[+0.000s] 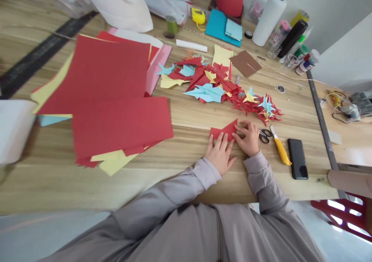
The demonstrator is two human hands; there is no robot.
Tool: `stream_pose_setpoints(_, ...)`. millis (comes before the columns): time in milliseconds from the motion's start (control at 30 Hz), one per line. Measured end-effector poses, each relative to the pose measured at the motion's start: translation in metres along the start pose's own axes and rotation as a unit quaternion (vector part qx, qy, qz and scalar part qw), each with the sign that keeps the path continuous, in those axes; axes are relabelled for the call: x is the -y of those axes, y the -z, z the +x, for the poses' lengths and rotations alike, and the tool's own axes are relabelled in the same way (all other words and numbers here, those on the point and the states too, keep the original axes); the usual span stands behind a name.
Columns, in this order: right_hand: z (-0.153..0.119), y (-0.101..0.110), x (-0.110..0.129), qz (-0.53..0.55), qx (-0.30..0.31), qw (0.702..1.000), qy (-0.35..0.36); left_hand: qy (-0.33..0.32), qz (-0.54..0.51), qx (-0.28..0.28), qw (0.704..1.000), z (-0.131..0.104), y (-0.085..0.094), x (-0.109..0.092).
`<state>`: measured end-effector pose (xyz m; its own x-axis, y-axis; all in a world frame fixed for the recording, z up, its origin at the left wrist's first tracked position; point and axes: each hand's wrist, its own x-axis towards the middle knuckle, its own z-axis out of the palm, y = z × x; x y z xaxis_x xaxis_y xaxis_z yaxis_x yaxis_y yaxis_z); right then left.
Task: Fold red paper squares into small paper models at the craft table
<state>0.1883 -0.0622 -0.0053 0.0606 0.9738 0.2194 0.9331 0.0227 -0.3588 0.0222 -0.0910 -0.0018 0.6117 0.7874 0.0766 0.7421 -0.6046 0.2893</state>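
A small folded piece of red paper (224, 132) lies on the wooden table in front of me, one corner slanting up to the right. My left hand (220, 153) rests flat on its lower edge, fingers stretched out and pressing it down. At the paper's right end, my right hand (248, 137) is closed with thumb and forefinger pinching the edge. Just beyond the paper spreads a heap of folded red, blue and yellow paper pieces (207, 93). Black-handled scissors (265, 136) lie right beside my right hand.
A yellow utility knife (281, 150) and a black phone (297, 159) lie to the right. Large red sheets (110, 72) are stacked at the left. Along the back stand a yellow tape measure (198, 16), a white bottle (269, 20) and several small containers.
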Motion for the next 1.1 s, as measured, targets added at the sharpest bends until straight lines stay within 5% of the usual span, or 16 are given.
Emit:
stream_pose_setpoints(333,0.0,-0.006,-0.007,-0.003,-0.017,1.0,0.014,-0.016,-0.009,-0.039,0.999,0.002,-0.006,0.007)
stream_pose_setpoints(567,-0.005,-0.01,-0.008,-0.011,-0.053,0.998,0.044,-0.098,-0.024,-0.031,0.994,0.011,-0.007,0.043)
stream_pose_setpoints(767,-0.016,-0.011,-0.007,0.018,-0.047,0.988,0.147,-0.064,-0.006,-0.074,0.995,0.015,0.0,0.074)
stream_pose_setpoints(1100,-0.016,-0.012,0.001,-0.021,-0.001,0.985,0.171,-0.117,-0.03,-0.106,0.987,0.03,-0.005,0.089)
